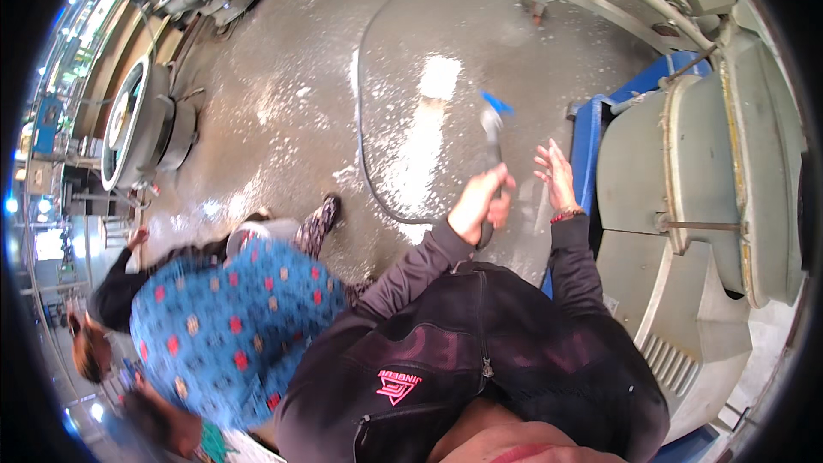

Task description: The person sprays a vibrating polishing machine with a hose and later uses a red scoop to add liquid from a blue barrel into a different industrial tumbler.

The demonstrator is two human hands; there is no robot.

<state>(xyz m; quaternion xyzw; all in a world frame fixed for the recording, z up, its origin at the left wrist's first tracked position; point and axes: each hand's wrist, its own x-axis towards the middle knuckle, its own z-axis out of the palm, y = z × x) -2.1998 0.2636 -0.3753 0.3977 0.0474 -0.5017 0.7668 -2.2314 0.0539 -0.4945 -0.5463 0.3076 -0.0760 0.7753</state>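
My left hand (482, 204) is closed round the dark handle of a long tool with a pale neck and a flat blue end (495, 104). It points away from me over the wet floor; whether it is a spray nozzle or a brush I cannot tell. To the right of it, my right hand (557, 176) is raised with its fingers stretched apart and nothing in it. A dark hose (361, 103) curves over the floor and passes out of sight by my left sleeve, so its join to the tool is hidden.
On my right stands a big grey-green machine (634, 163) with a blue frame (586, 133). Close on my left is a person in a blue patterned garment (231, 326), with others behind. Round machines (137, 124) line the far left. The floor (283, 77) is wet with foam patches.
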